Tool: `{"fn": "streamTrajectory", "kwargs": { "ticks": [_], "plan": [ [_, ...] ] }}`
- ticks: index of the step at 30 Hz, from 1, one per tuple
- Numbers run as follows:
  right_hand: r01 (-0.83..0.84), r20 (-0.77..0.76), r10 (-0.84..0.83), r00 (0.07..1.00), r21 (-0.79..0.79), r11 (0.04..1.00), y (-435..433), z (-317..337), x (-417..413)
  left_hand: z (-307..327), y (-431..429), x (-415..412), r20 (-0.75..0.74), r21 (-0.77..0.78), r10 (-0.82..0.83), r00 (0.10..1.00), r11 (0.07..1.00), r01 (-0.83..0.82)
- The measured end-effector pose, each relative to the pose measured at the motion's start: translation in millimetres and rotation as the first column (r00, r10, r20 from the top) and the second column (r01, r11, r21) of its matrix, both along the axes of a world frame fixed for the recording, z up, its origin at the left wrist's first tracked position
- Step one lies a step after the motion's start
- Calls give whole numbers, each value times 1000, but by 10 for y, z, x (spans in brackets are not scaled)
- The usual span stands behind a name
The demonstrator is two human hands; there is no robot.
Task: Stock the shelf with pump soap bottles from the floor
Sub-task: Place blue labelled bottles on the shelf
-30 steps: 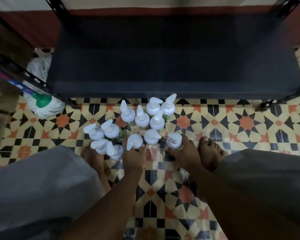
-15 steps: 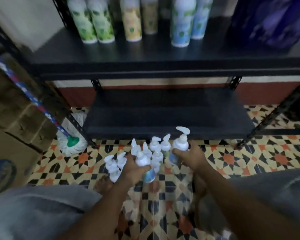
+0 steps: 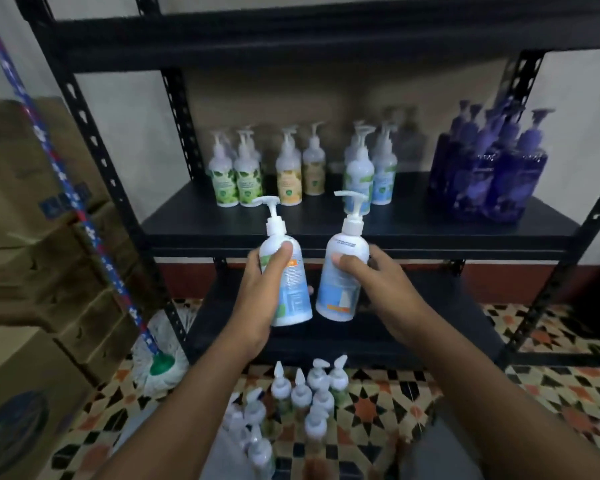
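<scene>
My left hand (image 3: 260,289) grips a white pump soap bottle (image 3: 293,292) with a blue label, held upright. My right hand (image 3: 378,282) grips a second white pump bottle (image 3: 340,296) beside it. Both bottles are raised in front of the edge of the black middle shelf (image 3: 413,230). On that shelf stand green-label bottles (image 3: 238,178), yellow-label bottles (image 3: 300,174), blue-label bottles (image 3: 369,171) and dark purple bottles (image 3: 492,171). Several more white pump bottles (image 3: 302,400) stand on the tiled floor below my arms.
The bottom shelf (image 3: 430,327) of the black metal rack sits low behind the held bottles. Stacked cardboard boxes (image 3: 25,237) fill the left side. A mop (image 3: 160,362) with a blue patterned handle leans against the rack's left post. Patterned tiles (image 3: 551,386) stretch to the right.
Both hands have lifted a bottle each from the floor cluster up to the height of the middle shelf. The view has tilted up from the floor to the shelves.
</scene>
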State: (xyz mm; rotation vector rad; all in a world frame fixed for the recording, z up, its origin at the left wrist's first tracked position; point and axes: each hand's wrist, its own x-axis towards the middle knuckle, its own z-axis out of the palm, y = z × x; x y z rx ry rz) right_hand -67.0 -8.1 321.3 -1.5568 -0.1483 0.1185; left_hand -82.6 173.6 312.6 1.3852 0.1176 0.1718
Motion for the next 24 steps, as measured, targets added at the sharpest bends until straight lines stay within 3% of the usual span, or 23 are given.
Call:
{"fn": "streamTrajectory", "kwargs": {
  "ticks": [3, 8, 14, 21, 24],
  "plan": [
    [-30, -71, 35, 997, 72, 997, 13, -89, -74, -109, -31, -90, -61, -49, -35, 998, 998, 32],
    [113, -226, -79, 971, 141, 984, 73, -265, -93, -262, -79, -122, -194, -200, -81, 978, 979, 41],
    [73, -231, -29, 972, 182, 981, -11, -303, -109, -331, -30, -105, -82, 43, 21, 996, 999, -18],
    [46, -137, -19, 990, 195, 980, -58, -326, -142, -319, -69, -149, -28, 102, 14, 999, 995, -11],
    [93, -190, -46, 981, 246, 965, -47, -345, -146, -304, -118, -184, -2, 135, 12, 1000, 991, -11]
  ]
}}
